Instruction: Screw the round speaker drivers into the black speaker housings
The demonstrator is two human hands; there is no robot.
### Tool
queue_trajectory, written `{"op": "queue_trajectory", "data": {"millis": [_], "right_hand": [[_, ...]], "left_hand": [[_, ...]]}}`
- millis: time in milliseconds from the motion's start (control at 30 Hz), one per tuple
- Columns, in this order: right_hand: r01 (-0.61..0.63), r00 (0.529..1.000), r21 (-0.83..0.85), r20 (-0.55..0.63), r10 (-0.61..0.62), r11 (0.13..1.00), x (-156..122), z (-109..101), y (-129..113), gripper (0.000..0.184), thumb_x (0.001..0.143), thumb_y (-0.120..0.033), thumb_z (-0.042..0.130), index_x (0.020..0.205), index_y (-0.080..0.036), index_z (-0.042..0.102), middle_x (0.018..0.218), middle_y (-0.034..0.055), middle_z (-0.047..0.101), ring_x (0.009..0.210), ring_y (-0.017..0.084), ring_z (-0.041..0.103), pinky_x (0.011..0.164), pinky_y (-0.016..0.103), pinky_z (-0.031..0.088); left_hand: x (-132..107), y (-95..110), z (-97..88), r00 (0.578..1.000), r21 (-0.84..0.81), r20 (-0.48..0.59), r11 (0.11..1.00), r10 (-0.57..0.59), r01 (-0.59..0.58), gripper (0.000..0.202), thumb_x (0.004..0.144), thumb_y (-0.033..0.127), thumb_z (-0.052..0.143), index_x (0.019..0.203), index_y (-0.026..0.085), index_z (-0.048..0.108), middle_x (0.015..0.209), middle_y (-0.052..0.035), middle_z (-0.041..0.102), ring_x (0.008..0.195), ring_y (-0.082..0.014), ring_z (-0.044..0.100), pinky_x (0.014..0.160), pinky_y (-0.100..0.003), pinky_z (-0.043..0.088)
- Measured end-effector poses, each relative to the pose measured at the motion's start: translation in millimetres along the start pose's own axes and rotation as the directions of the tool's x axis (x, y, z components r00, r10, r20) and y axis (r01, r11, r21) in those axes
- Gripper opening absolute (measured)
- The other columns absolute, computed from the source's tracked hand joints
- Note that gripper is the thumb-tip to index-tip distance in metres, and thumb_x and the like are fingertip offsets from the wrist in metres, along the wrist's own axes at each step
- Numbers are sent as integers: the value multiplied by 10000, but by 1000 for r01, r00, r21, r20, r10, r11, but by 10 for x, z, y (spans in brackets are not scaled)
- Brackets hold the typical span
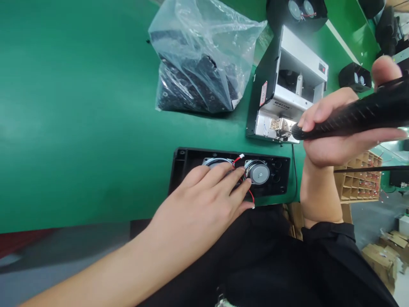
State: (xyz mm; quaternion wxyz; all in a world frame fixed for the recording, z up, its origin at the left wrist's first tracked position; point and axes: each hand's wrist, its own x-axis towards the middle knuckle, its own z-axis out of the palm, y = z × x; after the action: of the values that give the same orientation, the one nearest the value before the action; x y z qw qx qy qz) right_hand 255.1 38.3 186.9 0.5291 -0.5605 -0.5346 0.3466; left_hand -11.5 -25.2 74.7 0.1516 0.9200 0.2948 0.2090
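Note:
A long black speaker housing lies on the green table near its front edge, open side up. Two round speakers sit inside it; the right speaker shows fully, while the left speaker is partly under my fingers. My left hand rests palm down over the housing, fingers outstretched across the speakers and red wires with white connectors. Wrapped around a black electric screwdriver is my right hand. The screwdriver's nose points left, right at the metal outlet of a screw feeder; its bit tip is hard to make out.
A clear plastic bag of black parts lies behind the housing. Further back stand a black speaker box and a smaller one. At the right is a divided cardboard tray with wired parts. Cardboard boxes lie on the floor.

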Motion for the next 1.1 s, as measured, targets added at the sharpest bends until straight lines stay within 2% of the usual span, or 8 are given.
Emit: {"op": "queue_trajectory", "data": {"millis": [133,200,267,333,500,733,933,1100], "right_hand": [[4,1000,-67,16,-3,998,63,138,98,746,1018,-928,695,1494,-359,779,928,20,687,775,244,879,572,322,696],[125,987,-51,-91,-129,991,72,264,140,800,999,-986,648,1483,-368,801,824,-9,637,615,190,787,516,293,641],[320,913,19,-273,-303,947,27,378,114,765,1031,-1001,558,1397,-399,858,699,-46,555,437,109,581,441,241,524],[396,874,105,-347,-340,912,-80,434,1,647,1075,-947,561,1246,-430,910,644,-61,544,401,81,479,432,223,485],[224,974,293,-85,-208,930,-391,442,-287,491,1002,-853,794,1150,-404,928,697,-56,720,494,133,655,495,291,642],[278,957,306,-8,-290,910,-418,710,137,555,1011,-881,735,1336,-463,904,673,-72,707,472,134,650,507,265,625],[314,945,178,36,-325,932,-416,701,372,620,1045,-960,543,1467,-591,808,693,-65,681,454,190,621,446,333,592],[360,930,200,-8,-366,911,-380,712,462,588,1030,-907,690,1411,-481,829,683,-67,681,411,152,567,408,288,520]], "left_hand": [[-50,-1,35,1000,-9,7,1000,7,-6,276,1133,297,814,1365,171,893,1467,-218,879,1437,-477,788,1112,-590,651],[-78,4,54,1000,-5,14,1000,1,0,273,1129,288,813,1370,185,888,1512,-215,863,1465,-475,774,1132,-585,645],[-100,12,69,1000,16,13,1000,-14,14,273,1138,290,797,1379,194,883,1581,-215,832,1486,-471,761,1127,-574,641],[-105,14,71,1000,40,15,999,-22,21,263,1147,307,787,1361,191,886,1637,-223,800,1480,-475,756,1101,-572,635],[-52,-35,19,999,54,-19,998,25,-24,269,1171,401,770,1208,173,907,1531,-197,853,1402,-445,760,1048,-550,599],[7,-61,-3,996,98,-79,995,41,-34,370,1167,522,798,1129,171,911,1338,-162,898,1308,-384,761,973,-509,563],[24,-50,-2,993,144,-104,988,62,-46,430,1166,536,796,1131,122,904,1306,-157,905,1283,-366,753,968,-515,558],[20,-42,-11,994,139,-94,990,51,-37,415,1181,538,781,1115,146,901,1294,-148,907,1270,-357,753,960,-510,554]]}}
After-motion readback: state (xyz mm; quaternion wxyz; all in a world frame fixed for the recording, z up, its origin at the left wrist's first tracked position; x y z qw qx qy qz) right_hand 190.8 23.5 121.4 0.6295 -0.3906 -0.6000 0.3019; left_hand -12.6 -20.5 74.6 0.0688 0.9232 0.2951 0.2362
